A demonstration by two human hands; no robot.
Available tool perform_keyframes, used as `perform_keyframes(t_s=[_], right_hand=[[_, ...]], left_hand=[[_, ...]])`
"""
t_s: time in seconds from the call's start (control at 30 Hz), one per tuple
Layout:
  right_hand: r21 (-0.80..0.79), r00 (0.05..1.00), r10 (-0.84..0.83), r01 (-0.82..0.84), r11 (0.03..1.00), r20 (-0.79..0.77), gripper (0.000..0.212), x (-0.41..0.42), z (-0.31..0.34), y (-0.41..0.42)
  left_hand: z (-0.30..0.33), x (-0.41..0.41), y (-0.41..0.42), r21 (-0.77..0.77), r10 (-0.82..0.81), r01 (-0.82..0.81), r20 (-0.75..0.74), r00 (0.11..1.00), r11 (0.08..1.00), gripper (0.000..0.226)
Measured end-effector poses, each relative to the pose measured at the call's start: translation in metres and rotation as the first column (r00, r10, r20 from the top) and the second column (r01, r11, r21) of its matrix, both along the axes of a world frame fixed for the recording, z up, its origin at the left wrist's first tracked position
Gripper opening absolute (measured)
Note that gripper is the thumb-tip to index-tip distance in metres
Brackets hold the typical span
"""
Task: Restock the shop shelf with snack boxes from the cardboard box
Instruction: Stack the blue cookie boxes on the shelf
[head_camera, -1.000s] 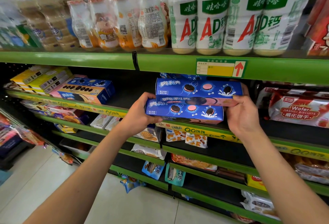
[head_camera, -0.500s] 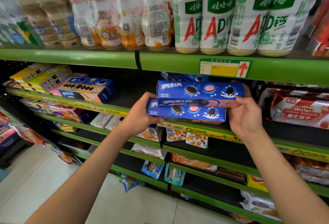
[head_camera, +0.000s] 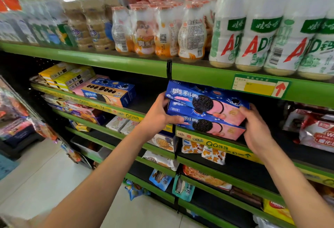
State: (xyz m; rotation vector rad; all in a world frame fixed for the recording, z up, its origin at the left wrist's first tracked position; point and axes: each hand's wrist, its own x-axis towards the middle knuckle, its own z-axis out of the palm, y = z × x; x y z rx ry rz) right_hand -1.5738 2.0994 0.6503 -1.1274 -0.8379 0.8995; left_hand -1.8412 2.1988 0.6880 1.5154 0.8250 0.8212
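Glossy rectangular snack boxes [head_camera: 207, 112] between hands [head_camera: 206, 124]

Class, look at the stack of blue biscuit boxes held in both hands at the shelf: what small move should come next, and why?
Probably slide the stack of boxes back onto the shelf and level it. The left hand and right hand grip its ends, and it sits tilted at the front edge.
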Motion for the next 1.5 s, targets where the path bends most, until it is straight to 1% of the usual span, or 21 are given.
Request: perform_keyframes(t_s=[0.07,0.13,0.17,0.2,0.27,0.3,0.37,0.47,0.5,0.6,0.77,0.83,0.93,0.97,1.03,1.1,1.13,1.23,1.33,1.4,1.5], right_hand=[[-0.014,0.999,-0.004,0.004,1.000,0.032,0.064,-0.013,0.004,0.005],[-0.024,0.992,-0.005,0.008,1.000,0.126,0.091,-0.033,0.010,0.012],[-0.025,0.981,-0.016,0.021,0.999,0.194,0.092,-0.044,0.015,0.016],[-0.010,0.967,-0.034,0.038,0.999,0.253,0.081,-0.057,0.021,0.020],[0.016,0.951,-0.042,0.039,0.999,0.307,0.032,-0.083,0.032,0.030],[0.032,0.952,-0.029,0.020,0.999,0.306,0.019,-0.095,0.038,0.037],[0.051,0.953,0.039,-0.056,0.997,0.300,0.028,-0.117,0.045,0.057],[0.066,0.972,0.092,-0.109,0.992,0.218,0.082,-0.151,0.048,0.089],[0.084,0.977,0.102,-0.120,0.989,0.189,0.085,-0.162,0.049,0.101],[0.097,0.986,0.122,-0.133,0.986,0.115,0.064,-0.195,0.050,0.135],[0.025,0.999,0.012,-0.012,1.000,0.037,0.090,-0.237,0.043,0.189],[-0.006,0.996,-0.054,0.055,0.998,0.066,0.081,-0.247,0.039,0.206],[-0.036,0.982,-0.165,0.169,0.985,0.087,0.028,-0.255,0.033,0.231],[-0.043,0.979,-0.184,0.188,0.981,0.085,0.016,-0.257,0.032,0.238],[-0.059,0.982,-0.176,0.180,0.982,0.068,0.016,-0.260,0.034,0.247],[-0.059,0.993,-0.112,0.115,0.992,0.047,0.027,-0.263,0.037,0.250],[-0.057,0.997,-0.069,0.071,0.996,0.041,0.030,-0.266,0.039,0.250],[-0.088,0.999,0.009,-0.004,0.996,0.053,0.019,-0.270,0.041,0.247],[-0.086,1.000,0.024,-0.023,0.996,0.015,0.028,-0.270,0.039,0.249],[-0.087,0.998,0.007,-0.012,0.996,-0.059,0.033,-0.273,0.039,0.253],[-0.101,0.991,-0.029,0.015,0.995,-0.132,0.019,-0.280,0.037,0.260]], left_hand=[[0.000,-0.012,0.005,-0.032,0.020,-0.018,0.058,0.998,0.999,0.089],[0.001,-0.029,0.012,-0.074,0.044,-0.036,0.118,0.992,0.997,0.087],[0.001,-0.039,0.016,-0.104,0.057,-0.041,0.161,0.985,0.994,0.091],[0.001,-0.050,0.020,-0.133,0.064,-0.037,0.205,0.977,0.990,0.096],[0.001,-0.077,0.030,-0.166,0.056,-0.011,0.267,0.962,0.986,0.095],[0.002,-0.092,0.036,-0.175,0.052,-0.002,0.283,0.958,0.985,0.090],[0.004,-0.124,0.049,-0.200,0.061,0.000,0.299,0.952,0.980,0.081],[0.012,-0.176,0.071,-0.206,0.083,-0.021,0.299,0.951,0.978,0.083],[0.015,-0.194,0.079,-0.190,0.098,-0.043,0.294,0.951,0.981,0.090],[0.023,-0.247,0.111,-0.143,0.152,-0.117,0.269,0.951,0.983,0.097],[0.023,-0.316,0.169,-0.126,0.151,-0.124,0.235,0.960,0.984,0.087],[0.022,-0.330,0.191,-0.138,0.131,-0.099,0.251,0.959,0.986,0.083],[0.024,-0.336,0.223,-0.131,0.089,-0.053,0.284,0.955,0.990,0.082],[0.025,-0.335,0.233,-0.130,0.074,-0.036,0.300,0.951,0.991,0.080],[0.025,-0.328,0.250,-0.131,0.045,-0.003,0.314,0.948,0.991,0.073],[0.024,-0.317,0.260,-0.095,0.016,0.011,0.270,0.963,0.995,0.074],[0.022,-0.312,0.264,-0.039,0.002,0.006,0.198,0.980,0.999,0.072],[0.012,-0.304,0.269,0.121,-0.012,0.016,-0.032,0.999,0.992,0.068],[0.002,-0.305,0.266,0.197,0.066,-0.047,-0.092,0.994,0.979,0.062],[-0.001,-0.304,0.263,0.214,0.090,-0.069,-0.090,0.992,0.974,0.068],[-0.003,-0.300,0.260,0.220,0.121,-0.093,-0.117,0.986,0.971,0.089]])
